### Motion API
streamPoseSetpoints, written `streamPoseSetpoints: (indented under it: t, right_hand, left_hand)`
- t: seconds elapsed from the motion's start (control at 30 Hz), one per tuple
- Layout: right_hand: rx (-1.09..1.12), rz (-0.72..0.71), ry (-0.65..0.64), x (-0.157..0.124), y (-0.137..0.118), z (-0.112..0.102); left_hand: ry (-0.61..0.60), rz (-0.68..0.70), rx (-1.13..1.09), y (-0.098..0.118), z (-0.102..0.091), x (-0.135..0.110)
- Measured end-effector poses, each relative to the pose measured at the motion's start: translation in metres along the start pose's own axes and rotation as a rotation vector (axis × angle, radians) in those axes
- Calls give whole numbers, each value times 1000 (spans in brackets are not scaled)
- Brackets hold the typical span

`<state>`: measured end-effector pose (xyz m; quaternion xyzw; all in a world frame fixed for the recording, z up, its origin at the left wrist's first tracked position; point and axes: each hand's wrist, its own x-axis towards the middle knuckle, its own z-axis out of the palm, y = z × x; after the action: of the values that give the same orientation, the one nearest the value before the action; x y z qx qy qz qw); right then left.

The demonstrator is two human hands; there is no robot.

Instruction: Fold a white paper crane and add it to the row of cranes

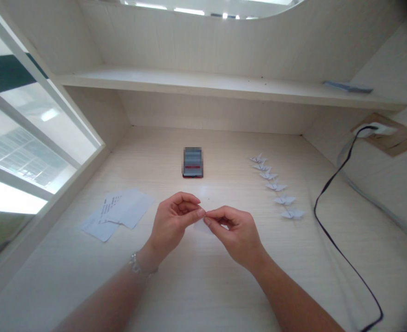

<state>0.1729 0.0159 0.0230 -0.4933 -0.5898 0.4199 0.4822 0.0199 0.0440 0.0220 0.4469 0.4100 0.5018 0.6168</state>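
In front of me a small piece of white paper [202, 226] shows between and below my fingertips, largely hidden by them. My left hand [176, 220], with a beaded bracelet at its wrist, pinches its near edge with thumb and fingers. Close against it, my right hand [233, 230] pinches the same spot, so the two sets of fingertips almost touch. To the right, several folded white paper cranes [275, 186] stand in a slanting row on the desk.
A phone [192, 162] lies on the desk [175, 295] beyond my hands. Overlapping printed sheets [134, 207] lie at the left. A black cable [331, 240] runs from the wall socket [397, 133] down the right side. Above the desk spans a shelf [203, 87] with a flat bluish object [348, 87].
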Motion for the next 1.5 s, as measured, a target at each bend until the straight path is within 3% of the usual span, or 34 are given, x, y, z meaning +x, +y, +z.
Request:
streamPoseSetpoints:
  t: [0.47, 0.9, 1.5]
  right_hand:
    - [378, 407, -85, 15, 18, -1]
    - [289, 290, -108, 14, 21, -2]
    - [229, 205, -82, 10, 20, 2]
  left_hand:
    - [-23, -97, 197, -6, -1, 5]
    - [16, -149, 192, -4, 2, 5]
    - [-2, -83, 132, -8, 0, 6]
